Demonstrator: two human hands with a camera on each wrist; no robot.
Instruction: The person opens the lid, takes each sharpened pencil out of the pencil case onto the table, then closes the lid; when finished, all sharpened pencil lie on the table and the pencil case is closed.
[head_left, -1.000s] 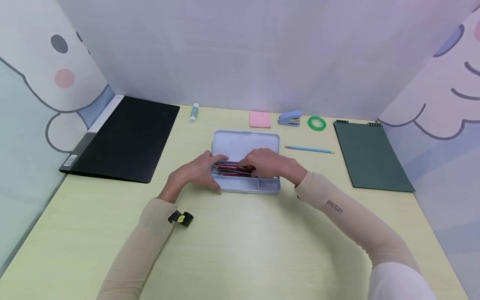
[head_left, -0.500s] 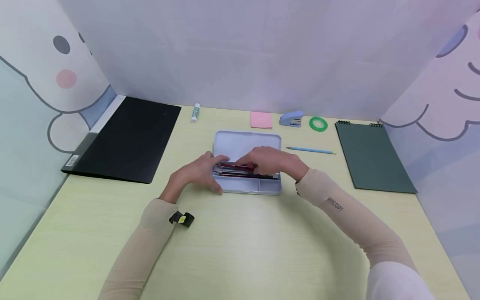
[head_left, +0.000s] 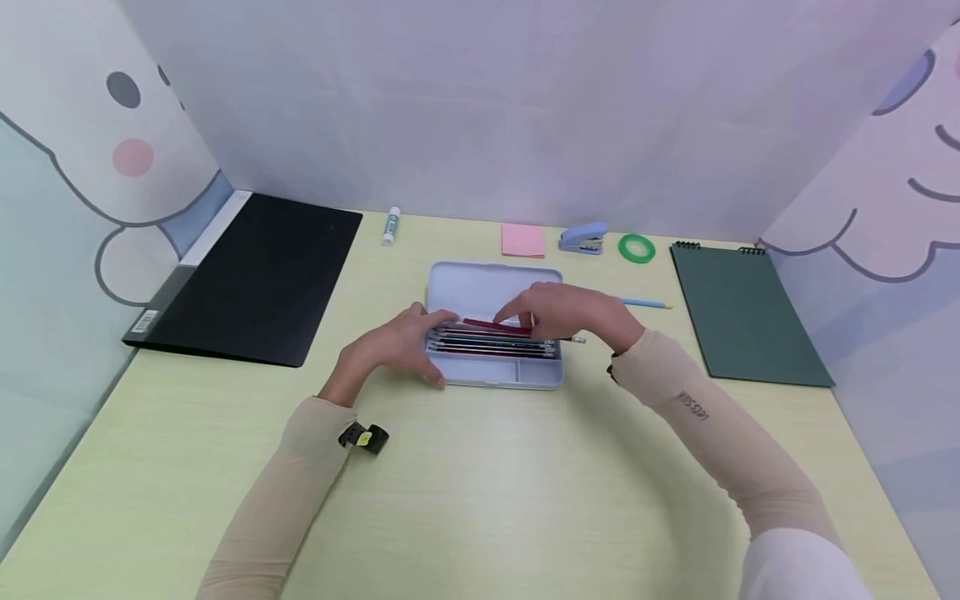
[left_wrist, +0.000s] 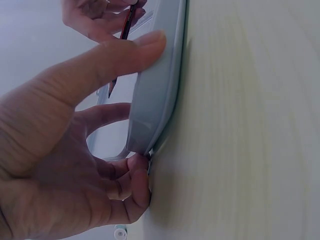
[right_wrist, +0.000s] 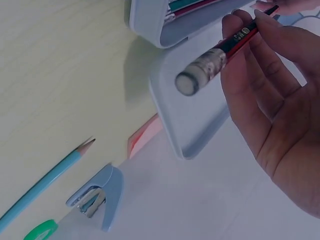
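Observation:
An open pale-blue pencil case (head_left: 480, 372) lies in mid-table, its lid folded back toward the wall. Several dark and red pencils (head_left: 491, 345) lie side by side in its long compartment. My left hand (head_left: 401, 337) holds the case's left end, thumb at the front wall and fingers round the back corner, as the left wrist view shows. Above the compartment my right hand (head_left: 566, 308) pinches a red-and-black pencil (right_wrist: 240, 41) between thumb and fingers. That pencil's white eraser end points right, and its sharpened tip (left_wrist: 111, 90) points toward my left hand.
A light-blue pencil (head_left: 647, 303) lies right of the case, partly behind my right hand. Along the back are a glue stick (head_left: 391, 226), pink sticky notes (head_left: 522, 240), a stapler (head_left: 581, 239) and green tape (head_left: 624, 248). A black folder (head_left: 255, 283) lies left, a green notepad (head_left: 750, 312) right.
My right hand has moved up and right out of the compartment, lifting a red-and-black pencil. More pencils in the case now show. The left hand stays on the case.

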